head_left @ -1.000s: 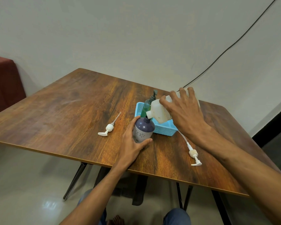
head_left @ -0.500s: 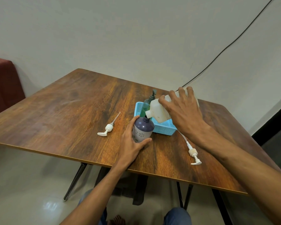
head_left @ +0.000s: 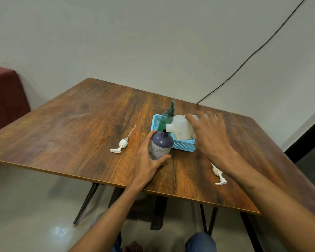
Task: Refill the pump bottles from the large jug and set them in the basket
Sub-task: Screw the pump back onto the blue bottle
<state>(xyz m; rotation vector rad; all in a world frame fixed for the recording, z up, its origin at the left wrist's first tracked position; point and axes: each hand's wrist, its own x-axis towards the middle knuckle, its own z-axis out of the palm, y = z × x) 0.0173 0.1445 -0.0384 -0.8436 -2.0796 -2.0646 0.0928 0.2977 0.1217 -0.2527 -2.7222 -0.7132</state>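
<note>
Tipping a boxy translucent jug (head_left: 182, 129) over a rounded purple bottle (head_left: 160, 145).

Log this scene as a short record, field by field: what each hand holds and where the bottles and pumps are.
left hand: grips purple bottle, open-necked, on table
right hand: holds white jug tilted, spout at the bottle's neck
basket: blue, holds green bottle with pump on
loose pumps: one left of bottle, one near right wrist

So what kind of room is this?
Probably a plain room in a home or office: a brown wooden table on metal legs, a bare white wall with a black cable, and a shiny tiled floor.
</note>
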